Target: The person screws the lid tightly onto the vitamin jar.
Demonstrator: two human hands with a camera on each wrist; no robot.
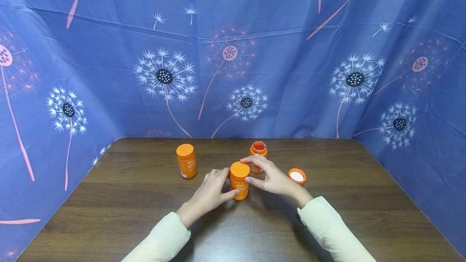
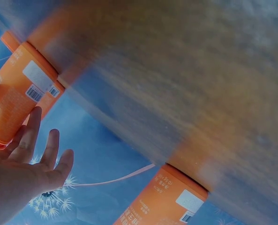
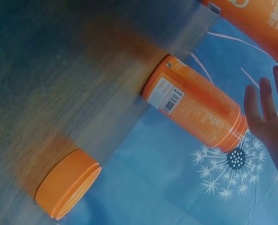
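Note:
A capped orange bottle (image 1: 240, 191) stands upright on the table between both hands. My left hand (image 1: 209, 191) grips its body from the left, thumb across the front and fingers toward the far side. From the right, my right hand (image 1: 273, 178) pinches the orange lid (image 1: 240, 169), thumb low at its edge and fingers over the top rim. The lid sits on the bottle. Just behind the right hand is an uncapped orange bottle (image 3: 195, 105), its threaded neck showing. A loose orange lid (image 1: 297, 176) rests to the right, white inside facing up.
Another capped orange bottle (image 1: 187, 163) stands to the left, beyond the left hand. The brown wooden table (image 1: 120, 197) ends at a blue cloth backdrop (image 1: 291, 104) printed with dandelions, which hangs behind it and along both sides.

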